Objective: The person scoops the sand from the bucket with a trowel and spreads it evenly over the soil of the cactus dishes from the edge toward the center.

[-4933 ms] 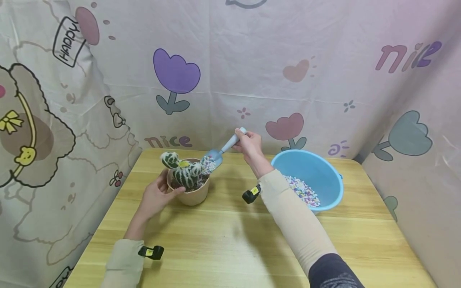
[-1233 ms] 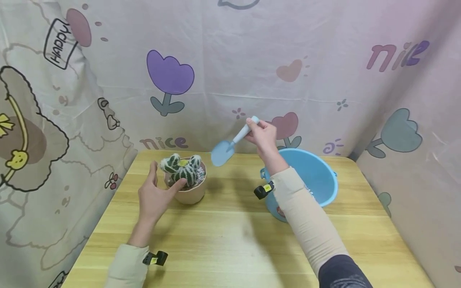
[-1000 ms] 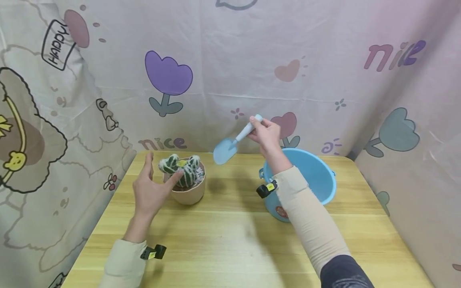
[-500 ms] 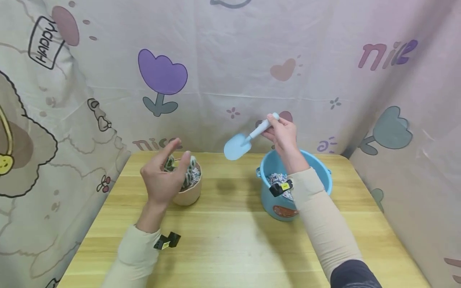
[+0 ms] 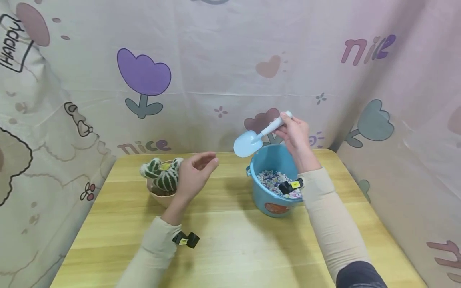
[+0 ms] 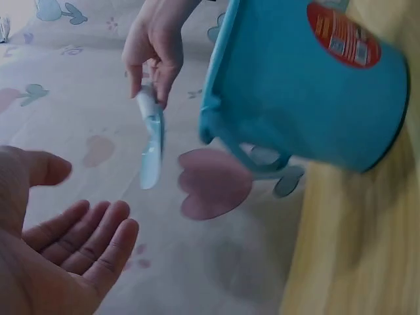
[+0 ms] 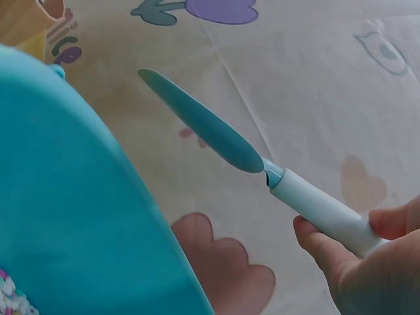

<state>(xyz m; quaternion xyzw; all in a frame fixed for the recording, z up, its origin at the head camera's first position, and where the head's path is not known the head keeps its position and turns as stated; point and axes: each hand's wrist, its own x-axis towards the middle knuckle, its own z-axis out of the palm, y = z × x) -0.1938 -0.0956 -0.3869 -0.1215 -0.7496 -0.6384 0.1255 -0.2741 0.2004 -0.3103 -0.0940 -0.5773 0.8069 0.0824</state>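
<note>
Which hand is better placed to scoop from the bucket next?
Right, most likely: the right hand already grips the shovel close to the bucket, while the left hand holds nothing and is nearer the pot.

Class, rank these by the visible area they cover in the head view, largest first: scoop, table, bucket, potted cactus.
1. Table
2. Bucket
3. Potted cactus, partly hidden by the left hand
4. Scoop, long but slim

This order is by look only; nearness to the camera may mislead.
</note>
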